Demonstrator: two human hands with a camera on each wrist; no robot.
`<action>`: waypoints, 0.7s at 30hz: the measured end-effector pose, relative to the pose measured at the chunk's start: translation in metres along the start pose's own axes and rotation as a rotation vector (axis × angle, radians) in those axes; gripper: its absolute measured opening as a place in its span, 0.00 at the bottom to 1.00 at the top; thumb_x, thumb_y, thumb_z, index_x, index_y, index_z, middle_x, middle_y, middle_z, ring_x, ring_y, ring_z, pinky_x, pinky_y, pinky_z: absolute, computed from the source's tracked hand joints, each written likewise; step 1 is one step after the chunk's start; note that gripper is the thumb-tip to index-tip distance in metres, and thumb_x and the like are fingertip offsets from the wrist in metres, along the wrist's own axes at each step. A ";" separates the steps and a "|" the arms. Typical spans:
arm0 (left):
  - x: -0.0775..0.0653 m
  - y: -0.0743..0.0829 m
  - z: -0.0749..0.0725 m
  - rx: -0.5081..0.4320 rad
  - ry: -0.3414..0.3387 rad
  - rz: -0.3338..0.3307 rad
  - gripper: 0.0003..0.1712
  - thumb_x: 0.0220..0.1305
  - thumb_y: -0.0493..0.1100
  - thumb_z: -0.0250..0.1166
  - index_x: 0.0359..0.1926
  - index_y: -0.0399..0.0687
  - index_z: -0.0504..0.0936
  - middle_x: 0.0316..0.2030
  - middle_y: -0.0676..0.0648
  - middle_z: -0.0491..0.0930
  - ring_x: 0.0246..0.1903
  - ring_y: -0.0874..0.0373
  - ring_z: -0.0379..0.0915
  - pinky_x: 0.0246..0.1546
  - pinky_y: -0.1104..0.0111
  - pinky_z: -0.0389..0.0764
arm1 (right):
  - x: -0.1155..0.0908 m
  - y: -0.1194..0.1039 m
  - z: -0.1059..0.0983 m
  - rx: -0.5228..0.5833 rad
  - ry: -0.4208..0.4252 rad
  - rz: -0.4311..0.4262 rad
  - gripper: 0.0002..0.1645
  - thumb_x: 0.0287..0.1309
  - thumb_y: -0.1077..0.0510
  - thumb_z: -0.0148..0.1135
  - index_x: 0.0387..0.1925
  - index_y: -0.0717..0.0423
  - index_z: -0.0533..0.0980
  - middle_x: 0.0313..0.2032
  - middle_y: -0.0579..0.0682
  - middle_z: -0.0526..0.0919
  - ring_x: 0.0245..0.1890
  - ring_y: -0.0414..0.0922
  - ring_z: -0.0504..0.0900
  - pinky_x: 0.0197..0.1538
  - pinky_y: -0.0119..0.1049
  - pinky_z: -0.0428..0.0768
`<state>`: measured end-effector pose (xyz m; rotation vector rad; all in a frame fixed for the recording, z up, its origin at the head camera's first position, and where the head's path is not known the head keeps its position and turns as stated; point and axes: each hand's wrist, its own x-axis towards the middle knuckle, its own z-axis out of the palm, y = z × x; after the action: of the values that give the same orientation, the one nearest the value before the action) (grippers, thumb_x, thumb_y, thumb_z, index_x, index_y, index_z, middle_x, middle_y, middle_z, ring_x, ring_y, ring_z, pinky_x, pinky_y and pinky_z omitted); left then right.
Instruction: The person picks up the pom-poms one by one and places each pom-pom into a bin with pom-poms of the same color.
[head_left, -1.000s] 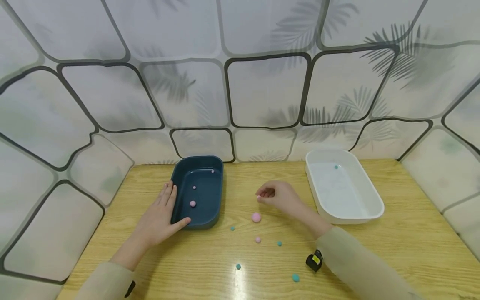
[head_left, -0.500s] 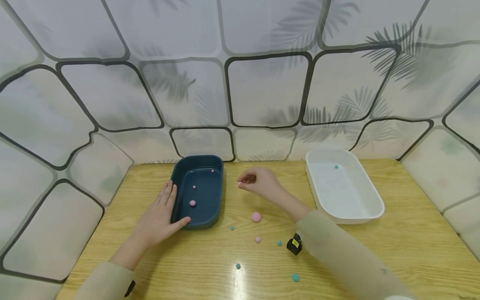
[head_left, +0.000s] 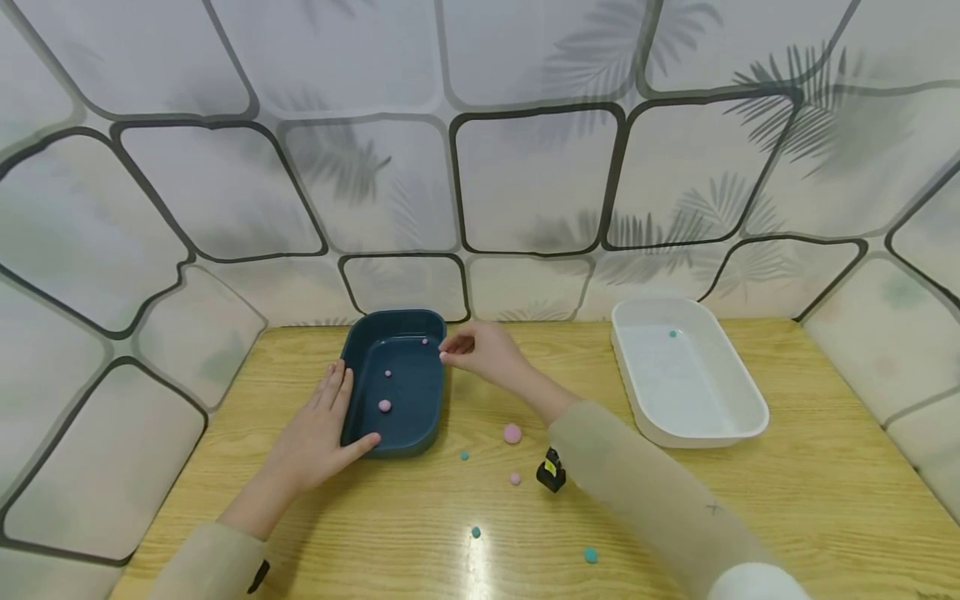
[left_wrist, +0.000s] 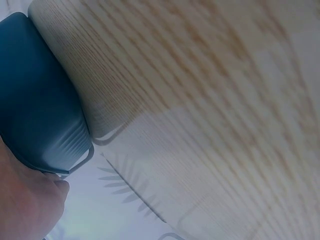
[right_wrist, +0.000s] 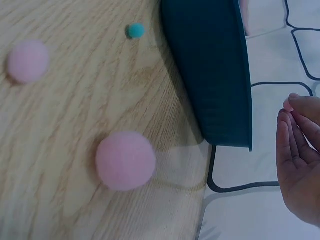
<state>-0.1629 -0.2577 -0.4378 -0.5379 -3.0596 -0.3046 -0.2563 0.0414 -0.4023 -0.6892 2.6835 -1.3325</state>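
My left hand rests against the left side of the dark blue tray, fingers straight along its rim and thumb over the near corner. In the right wrist view, my right hand pinches a small pink pom-pom between thumb and fingertips. The head view places that right hand at the tray's right rim. Inside the tray lie a pink pom-pom and two smaller pink ones. On the table are a large pink pom-pom and a smaller pink pom-pom.
A white tray stands at the right with one teal pom-pom in it. Teal pom-poms lie on the wooden table, including one near the front and one by the blue tray. A patterned wall covering rises behind.
My right hand has moved left and slightly away from me, carrying the small pink pom-pom from mid-table to the blue tray's right rim. My left hand has stayed in place.
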 end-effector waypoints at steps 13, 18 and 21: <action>-0.001 0.000 0.001 -0.011 0.001 0.001 0.63 0.70 0.67 0.65 0.82 0.26 0.47 0.84 0.28 0.42 0.83 0.30 0.41 0.79 0.38 0.59 | 0.023 -0.011 0.022 0.004 -0.018 -0.030 0.07 0.66 0.59 0.74 0.43 0.57 0.89 0.41 0.53 0.93 0.40 0.47 0.91 0.42 0.28 0.86; -0.001 -0.002 0.003 -0.017 -0.012 -0.003 0.64 0.70 0.67 0.66 0.82 0.26 0.46 0.84 0.28 0.40 0.84 0.31 0.39 0.80 0.37 0.57 | 0.022 -0.013 0.033 0.028 -0.046 0.030 0.07 0.67 0.58 0.73 0.44 0.56 0.89 0.42 0.53 0.92 0.40 0.47 0.89 0.40 0.27 0.84; -0.001 -0.003 0.003 -0.018 -0.016 -0.004 0.64 0.70 0.67 0.66 0.82 0.26 0.46 0.84 0.28 0.40 0.84 0.31 0.39 0.80 0.37 0.57 | 0.022 -0.014 0.038 0.018 -0.025 0.055 0.07 0.68 0.59 0.73 0.43 0.56 0.89 0.43 0.53 0.92 0.41 0.47 0.90 0.41 0.29 0.85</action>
<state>-0.1629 -0.2599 -0.4413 -0.5373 -3.0770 -0.3297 -0.2611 -0.0032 -0.4125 -0.6206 2.6478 -1.3246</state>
